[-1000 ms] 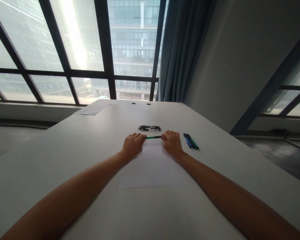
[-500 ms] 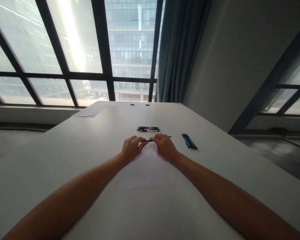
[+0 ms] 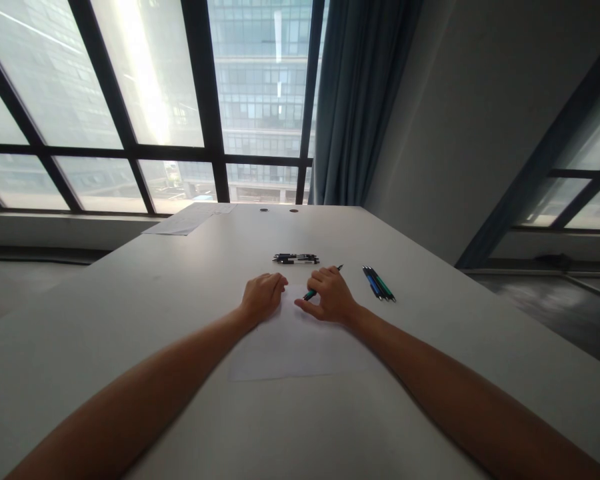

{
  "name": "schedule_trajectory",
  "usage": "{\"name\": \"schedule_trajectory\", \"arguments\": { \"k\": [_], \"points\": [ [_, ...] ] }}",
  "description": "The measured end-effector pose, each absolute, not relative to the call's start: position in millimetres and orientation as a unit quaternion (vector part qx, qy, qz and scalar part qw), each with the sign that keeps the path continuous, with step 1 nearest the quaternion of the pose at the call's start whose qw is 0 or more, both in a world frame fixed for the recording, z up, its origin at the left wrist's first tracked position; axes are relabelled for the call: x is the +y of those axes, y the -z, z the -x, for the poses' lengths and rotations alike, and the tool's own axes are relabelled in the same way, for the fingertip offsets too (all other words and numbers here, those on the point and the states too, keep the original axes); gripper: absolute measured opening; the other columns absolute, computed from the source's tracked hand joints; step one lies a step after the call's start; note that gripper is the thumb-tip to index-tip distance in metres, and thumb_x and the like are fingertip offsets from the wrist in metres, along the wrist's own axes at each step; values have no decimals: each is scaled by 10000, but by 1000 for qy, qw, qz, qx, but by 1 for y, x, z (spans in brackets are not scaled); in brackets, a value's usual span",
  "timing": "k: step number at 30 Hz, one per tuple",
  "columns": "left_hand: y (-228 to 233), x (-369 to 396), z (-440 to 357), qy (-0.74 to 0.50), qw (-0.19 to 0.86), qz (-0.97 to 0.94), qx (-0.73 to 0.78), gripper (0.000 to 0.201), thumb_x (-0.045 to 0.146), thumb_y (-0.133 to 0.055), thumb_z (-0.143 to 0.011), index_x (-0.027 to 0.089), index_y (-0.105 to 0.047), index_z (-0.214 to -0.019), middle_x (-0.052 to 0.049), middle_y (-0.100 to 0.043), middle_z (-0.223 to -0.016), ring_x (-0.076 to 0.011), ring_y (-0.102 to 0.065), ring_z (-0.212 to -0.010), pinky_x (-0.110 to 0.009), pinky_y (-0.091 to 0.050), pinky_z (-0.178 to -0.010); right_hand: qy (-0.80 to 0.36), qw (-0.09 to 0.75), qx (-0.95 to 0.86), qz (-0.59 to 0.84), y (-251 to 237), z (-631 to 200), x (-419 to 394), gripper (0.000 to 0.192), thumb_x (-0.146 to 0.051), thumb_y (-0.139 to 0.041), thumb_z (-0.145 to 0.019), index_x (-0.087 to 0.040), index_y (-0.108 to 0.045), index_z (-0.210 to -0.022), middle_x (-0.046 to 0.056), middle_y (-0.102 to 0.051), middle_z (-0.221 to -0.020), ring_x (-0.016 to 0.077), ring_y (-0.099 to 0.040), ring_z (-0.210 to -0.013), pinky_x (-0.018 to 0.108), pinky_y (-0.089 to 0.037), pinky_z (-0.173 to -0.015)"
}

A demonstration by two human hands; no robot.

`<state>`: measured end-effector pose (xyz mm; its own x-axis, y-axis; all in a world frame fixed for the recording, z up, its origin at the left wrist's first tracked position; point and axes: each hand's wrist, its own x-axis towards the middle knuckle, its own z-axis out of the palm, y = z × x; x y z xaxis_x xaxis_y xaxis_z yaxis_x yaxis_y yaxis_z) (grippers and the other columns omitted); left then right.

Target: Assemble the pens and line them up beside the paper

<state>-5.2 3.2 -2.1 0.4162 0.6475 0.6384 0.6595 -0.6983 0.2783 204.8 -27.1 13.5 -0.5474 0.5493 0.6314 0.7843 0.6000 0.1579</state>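
A pen with a green and black barrel [image 3: 309, 294] is in my right hand [image 3: 333, 297]. Its green end points down and left over the paper, its dark tip shows above the knuckles, and my thumb stretches out below it. Beneath both hands lies a white sheet of paper [image 3: 295, 350]. My left hand [image 3: 263, 295] rests at the sheet's upper left, fingers side by side and extended to the right, with nothing seen in them; its thumb is hidden.
Several black and clear pens [image 3: 296, 259] lie together beyond my hands. To the right is a group of blue, green and black pens [image 3: 379, 284]. Loose papers [image 3: 185, 220] lie at the white table's [image 3: 180, 280] far left edge, near the windows.
My left hand has let go of the pen's end and drawn slightly left. In my right hand the pen has tilted, its green end now lower and closer to me.
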Motion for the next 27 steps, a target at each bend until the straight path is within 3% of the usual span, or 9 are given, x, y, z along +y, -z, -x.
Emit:
{"name": "schedule_trajectory", "arguments": {
  "k": [12, 20, 24, 27],
  "points": [
    [-1, 1, 3, 321, 5, 850, -418, 255, 232, -403, -949, 198, -644, -874, -10, -713, -809, -178, -648, -797, -289, -478, -742, 223, 307, -852, 361, -12, -207, -26, 465, -615, -597, -836, -174, -528, -706, 43, -544, -731, 186, -454, -719, 343, -256, -724],
    [-3, 0, 2, 292, 17, 855, -429, 226, 207, -423, -937, 197, -644, -893, -17, -719, -842, -179, -649, -833, -288, -477, -757, 238, 355, -839, 336, -13, -208, -24, 420, -504, -549, -893, -182, -516, -627, 35, -521, -678, 167, -445, -662, 327, -301, -690],
    [-3, -1, 1, 264, 21, 854, -447, 250, 231, -413, -954, 202, -651, -881, -27, -721, -874, -188, -649, -867, -297, -478, -772, 204, 411, -817, 349, -27, -214, -24, 428, -371, -420, -986, -188, -515, -611, 44, -533, -663, 161, -473, -647, 316, -359, -689],
    [-4, -2, -1, 254, 19, 853, -455, 274, 248, -402, -965, 204, -652, -860, -32, -717, -870, -191, -649, -873, -301, -477, -779, 141, 461, -782, 396, -38, -218, -25, 475, -461, -328, -999, -176, -613, -748, 90, -619, -818, 206, -564, -807, 349, -416, -772]
  ]
}}
